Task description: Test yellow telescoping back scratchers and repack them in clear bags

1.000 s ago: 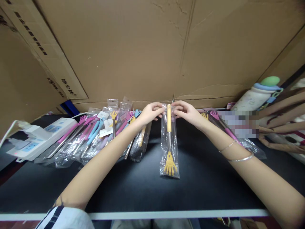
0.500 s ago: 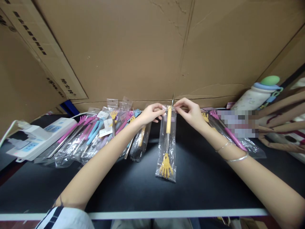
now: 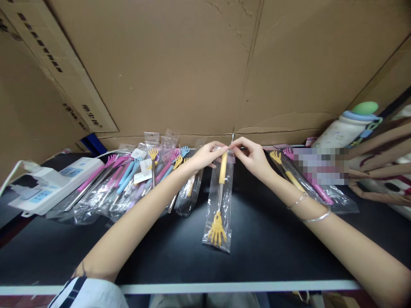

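Note:
A yellow back scratcher [image 3: 222,169] with a metal shaft lies in a clear plastic bag [image 3: 210,196], its claw end toward me and its handle away from me. My left hand [image 3: 207,157] pinches the far end of the bag between thumb and fingers. Against it, at the same end, my right hand [image 3: 252,156] is closed with thumb and forefinger together on the bag's edge. The fingertips of both hands meet above the handle's tip. A thin pale strip [image 3: 232,137] sticks up just beyond my right fingers; what it is I cannot make out.
Several bagged back scratchers [image 3: 128,175] in pink, blue and yellow lie piled on the left, beside a white power strip [image 3: 61,184]. Yellow and pink bagged ones [image 3: 321,192] lie right. A bottle [image 3: 340,130] leans there. Cardboard [image 3: 180,68] walls the back.
Both hands have come together at the bag's far end. The bagged back scratcher has shifted slightly left and toward me.

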`<state>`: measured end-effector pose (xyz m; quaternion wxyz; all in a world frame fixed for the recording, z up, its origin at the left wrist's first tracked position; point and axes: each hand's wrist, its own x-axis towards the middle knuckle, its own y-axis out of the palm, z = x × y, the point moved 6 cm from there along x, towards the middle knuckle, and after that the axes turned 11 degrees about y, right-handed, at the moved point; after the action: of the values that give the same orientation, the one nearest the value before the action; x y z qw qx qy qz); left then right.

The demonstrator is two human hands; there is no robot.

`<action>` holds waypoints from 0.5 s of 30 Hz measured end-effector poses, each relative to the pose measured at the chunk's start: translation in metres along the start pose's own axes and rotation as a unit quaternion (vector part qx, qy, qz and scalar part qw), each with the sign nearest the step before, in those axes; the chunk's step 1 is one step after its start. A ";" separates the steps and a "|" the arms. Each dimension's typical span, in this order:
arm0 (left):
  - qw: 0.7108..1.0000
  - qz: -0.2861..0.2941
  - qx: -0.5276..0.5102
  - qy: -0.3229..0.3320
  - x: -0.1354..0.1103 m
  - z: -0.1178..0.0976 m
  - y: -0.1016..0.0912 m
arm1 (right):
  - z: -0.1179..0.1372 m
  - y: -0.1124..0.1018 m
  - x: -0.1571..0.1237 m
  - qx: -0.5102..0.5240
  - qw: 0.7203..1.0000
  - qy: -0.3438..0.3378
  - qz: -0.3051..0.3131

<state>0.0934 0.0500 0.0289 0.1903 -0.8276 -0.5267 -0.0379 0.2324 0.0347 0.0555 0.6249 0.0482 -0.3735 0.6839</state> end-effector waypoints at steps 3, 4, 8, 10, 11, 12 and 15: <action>1.000 0.004 -0.014 -0.004 0.000 0.001 0.001 | -0.001 0.000 -0.001 0.003 1.000 -0.003 -0.003; 1.000 0.007 -0.023 -0.005 0.000 0.000 0.001 | -0.002 0.000 -0.001 0.006 1.000 -0.003 -0.005; 0.997 0.024 -0.076 -0.017 -0.001 -0.005 0.002 | -0.005 -0.002 0.001 0.025 1.000 0.002 -0.014; 0.995 0.028 -0.092 -0.023 -0.002 -0.006 0.002 | -0.005 -0.002 0.001 0.038 0.999 0.003 -0.011; 0.995 0.028 -0.096 -0.025 -0.003 -0.006 0.002 | -0.005 -0.002 0.001 0.042 0.999 0.004 -0.007; 0.995 0.026 -0.098 -0.027 -0.003 -0.006 0.002 | -0.005 -0.002 0.001 0.046 0.999 0.007 0.000; 0.994 0.015 -0.105 -0.027 -0.003 -0.003 0.002 | -0.005 0.002 -0.001 0.059 0.998 0.019 0.028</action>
<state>0.0945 0.0453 0.0307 0.0884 -0.8516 -0.5122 -0.0677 0.2330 0.0370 0.0512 0.6085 0.0612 -0.3214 0.7229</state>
